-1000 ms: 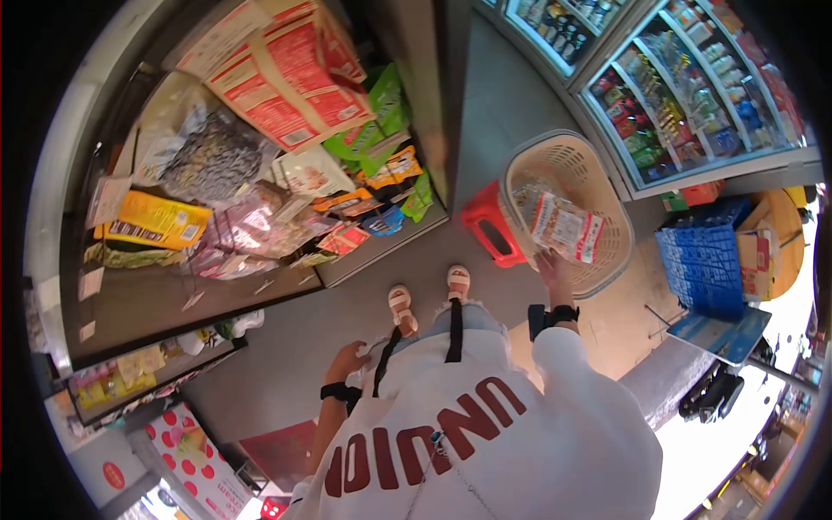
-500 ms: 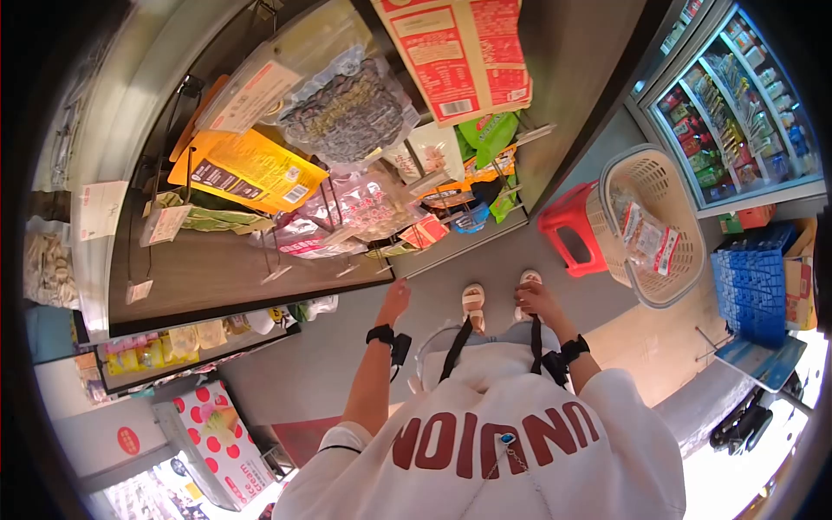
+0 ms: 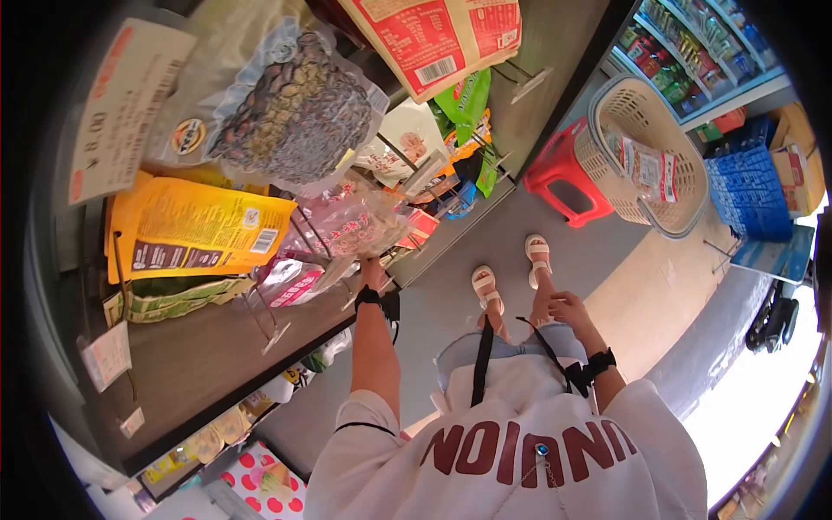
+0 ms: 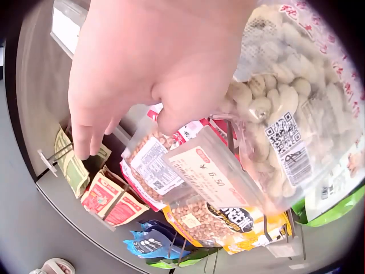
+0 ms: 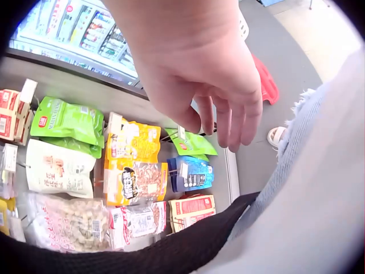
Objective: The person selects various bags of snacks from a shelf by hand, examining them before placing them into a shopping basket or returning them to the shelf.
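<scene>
My left hand (image 3: 373,276) reaches in at the lower front of a snack rack. In the left wrist view its thumb lies right over a red-and-white pack of nuts (image 4: 151,165), with the other fingers pointing down to the left of it. Beside the hand hangs a clear bag of pale nuts (image 4: 271,105), partly covered by it. A price tag (image 4: 206,174) reading 6.50 stands in front of the packs. The right hand (image 3: 574,316) hangs in front of my legs, fingers loosely curled around nothing; in the right wrist view it is above the floor beside the rack.
A beige basket (image 3: 615,95) with a clear-and-red pack (image 3: 648,169) inside stands on a red stool (image 3: 563,186). Blue crates (image 3: 750,191) are beyond it. Wire hooks with price tags jut from the rack, around a yellow pouch (image 3: 204,225) and other bags.
My right hand has come back from the basket, where the pack stays, to in front of my legs. The left hand has moved from beside my body forward into the rack, which now appears closer.
</scene>
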{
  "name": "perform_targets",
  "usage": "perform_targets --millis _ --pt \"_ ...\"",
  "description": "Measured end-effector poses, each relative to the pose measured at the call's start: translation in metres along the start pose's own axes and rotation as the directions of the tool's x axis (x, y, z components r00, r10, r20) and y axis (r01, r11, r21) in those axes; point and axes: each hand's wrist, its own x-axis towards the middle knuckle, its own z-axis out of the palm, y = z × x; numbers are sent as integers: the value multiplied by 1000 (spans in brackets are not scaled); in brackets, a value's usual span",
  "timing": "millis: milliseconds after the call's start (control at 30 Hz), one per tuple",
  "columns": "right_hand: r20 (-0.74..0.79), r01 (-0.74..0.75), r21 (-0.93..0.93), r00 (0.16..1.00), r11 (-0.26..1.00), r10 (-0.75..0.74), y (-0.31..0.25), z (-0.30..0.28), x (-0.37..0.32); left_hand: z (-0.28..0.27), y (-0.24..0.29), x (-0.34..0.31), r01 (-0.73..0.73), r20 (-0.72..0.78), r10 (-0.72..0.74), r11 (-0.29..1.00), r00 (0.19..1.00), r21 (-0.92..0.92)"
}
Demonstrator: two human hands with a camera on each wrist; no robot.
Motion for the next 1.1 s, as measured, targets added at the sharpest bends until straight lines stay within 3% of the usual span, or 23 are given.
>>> perform_targets --millis 67,100,233,267,300,333,367,400,433,500,533,600,633,700,733,800,833,900,933,1000,1033,1067,1100 --pt "-46 -34 -7 998 999 34 10 -4 -3 -14 -20 49 -178 166 181 983 969 -34" --pt "-36 -58 6 998 998 58 15 -5 -4 -10 -16 48 -178 173 180 984 968 -30" --pt "-45 -78 -4 996 997 77 21 -3 -4 0 -10 38 -290 31 292 956 956 -51" --pt "-46 -86 -1 995 996 86 22 -1 -6 -6 -15 52 -413 37 512 647 858 641" --pt "-47 -101 9 994 995 102 20 -1 -8 -5 -11 50 -251 212 640 -31 738 968" --pt "-50 -113 17 992 993 114 18 0 -9 -2 -10 45 -254 217 638 -35 739 967" --pt "-54 -115 17 992 993 115 21 -1 -8 3 -11 40 -468 23 590 615 807 634" --pt "-44 -104 28 993 994 105 27 -4 -5 9 -10 32 -425 -67 421 902 905 -72" --pt "-33 -93 39 995 995 95 30 -7 -2 5 -18 52 -423 -64 419 903 906 -77" --pt "-39 -102 31 994 994 103 28 -7 -3 -14 -42 106 -612 70 627 721 776 326" --pt "-40 -109 26 993 994 110 29 -7 -4 -10 -35 87 -608 69 624 723 779 327" --pt "-41 -119 22 992 993 120 31 -8 -2 0 -18 47 -579 180 805 233 566 781" --pt "-44 -125 19 991 992 125 32 -8 -2 -4 -15 42 -579 179 804 234 567 781" --pt "-64 -116 44 991 992 119 33 -6 -3 -14 -11 40 -614 363 715 116 597 781" --pt "-86 -107 70 990 992 112 33 -6 -4 -14 -11 43 -618 367 714 116 596 778" --pt "-90 -110 77 989 991 117 35 -6 -6 -12 -17 51 -611 269 709 281 652 740" --pt "-86 -114 81 989 990 121 37 -8 -8 -12 -20 57 -613 272 704 287 656 736" --pt "-94 -121 82 987 989 129 41 -9 -10 -18 -22 71 -446 374 725 -103 578 889" --pt "-96 -123 86 987 989 131 43 -9 -10 -22 -27 77 -446 373 723 -101 582 889" --pt "-103 -145 91 983 985 154 45 -10 -12 -29 -37 90 -403 402 793 -217 458 889" --pt "-107 -162 94 979 982 172 45 -8 -12 -33 -49 109 -401 403 792 -220 459 889" --pt "-104 -162 96 980 982 172 45 -7 -12 -36 -64 135 -472 83 776 290 625 832" --pt "-107 -163 110 979 981 174 44 -7 -13 -36 -70 146 -417 -173 587 723 791 550"
